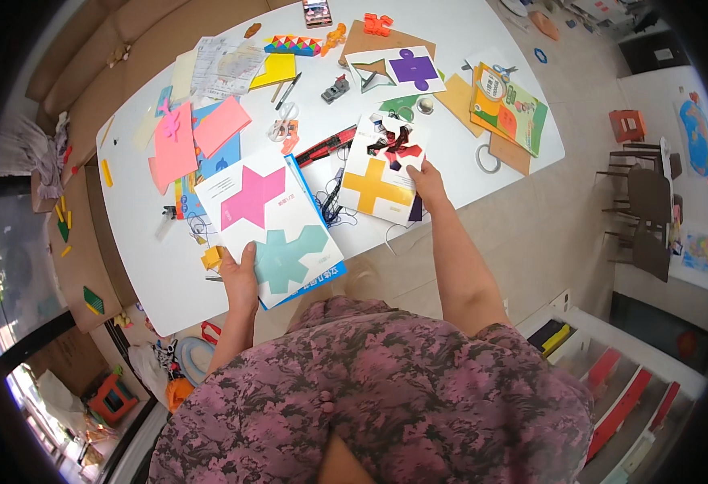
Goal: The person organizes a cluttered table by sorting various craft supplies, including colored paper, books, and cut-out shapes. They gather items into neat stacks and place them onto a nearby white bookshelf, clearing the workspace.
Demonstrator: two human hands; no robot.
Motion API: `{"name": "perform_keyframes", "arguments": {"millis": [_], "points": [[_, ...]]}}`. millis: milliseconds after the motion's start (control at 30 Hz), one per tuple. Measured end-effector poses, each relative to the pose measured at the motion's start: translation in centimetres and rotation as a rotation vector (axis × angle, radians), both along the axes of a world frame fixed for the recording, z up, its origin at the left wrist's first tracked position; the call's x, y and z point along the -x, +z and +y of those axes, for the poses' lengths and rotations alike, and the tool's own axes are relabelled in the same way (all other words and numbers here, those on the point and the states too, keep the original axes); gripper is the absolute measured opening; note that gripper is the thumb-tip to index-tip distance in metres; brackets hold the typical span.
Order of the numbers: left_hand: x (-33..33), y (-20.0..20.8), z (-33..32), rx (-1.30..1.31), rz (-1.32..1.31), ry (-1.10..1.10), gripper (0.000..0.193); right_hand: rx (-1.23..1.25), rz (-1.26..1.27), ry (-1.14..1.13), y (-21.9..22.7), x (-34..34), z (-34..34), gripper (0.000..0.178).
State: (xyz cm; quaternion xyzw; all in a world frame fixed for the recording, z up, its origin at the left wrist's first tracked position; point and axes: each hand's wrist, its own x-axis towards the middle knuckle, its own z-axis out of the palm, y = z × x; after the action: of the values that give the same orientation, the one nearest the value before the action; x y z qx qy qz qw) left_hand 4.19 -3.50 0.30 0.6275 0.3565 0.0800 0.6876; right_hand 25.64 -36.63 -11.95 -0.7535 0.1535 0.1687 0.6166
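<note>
My left hand (239, 270) grips the near edge of a white craft sheet (269, 222) printed with a pink shape and a teal shape; it lies over a blue-edged book on the white table (152, 266). My right hand (426, 179) holds the right edge of a second white sheet (378, 173) that shows a yellow cross and a partly cut-out red and dark shape. The two sheets lie side by side, with black cord between them.
Pink paper sheets (197, 137), a yellow sheet, a sheet with a purple shape (406, 68), a green-and-yellow book (509, 105), scissors (283, 129), a pen, tape rings and orange toys litter the table. A chair (648, 210) stands at the right, storage bins at the lower right.
</note>
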Motion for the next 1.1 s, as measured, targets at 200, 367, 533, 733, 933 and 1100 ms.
{"name": "perform_keyframes", "arguments": {"millis": [200,367,533,733,933,1100], "points": [[-0.7,0.0,-0.3,0.034,0.010,-0.079,0.029,0.000,-0.029,-0.025,0.1,2.7,1.1,0.019],[-0.2,-1.2,0.2,0.112,0.056,-0.048,0.031,0.083,-0.030,0.023,3.1,4.8,1.6,0.022],[-0.1,-1.0,0.2,0.062,0.036,0.016,0.031,0.032,-0.059,0.100,3.0,3.7,2.7,0.025],[-0.9,-1.7,-1.6,0.036,0.038,0.159,0.035,0.273,-0.249,0.186,-2.6,-1.2,2.0,0.031],[-1.4,-1.5,-5.6,-0.107,0.016,0.307,0.038,0.005,-0.055,0.150,1.4,-5.7,-4.6,0.030],[-2.3,-0.2,-9.3,-0.093,0.012,0.367,0.035,0.383,-0.141,0.030,3.8,-8.8,-13.9,0.029]]}}
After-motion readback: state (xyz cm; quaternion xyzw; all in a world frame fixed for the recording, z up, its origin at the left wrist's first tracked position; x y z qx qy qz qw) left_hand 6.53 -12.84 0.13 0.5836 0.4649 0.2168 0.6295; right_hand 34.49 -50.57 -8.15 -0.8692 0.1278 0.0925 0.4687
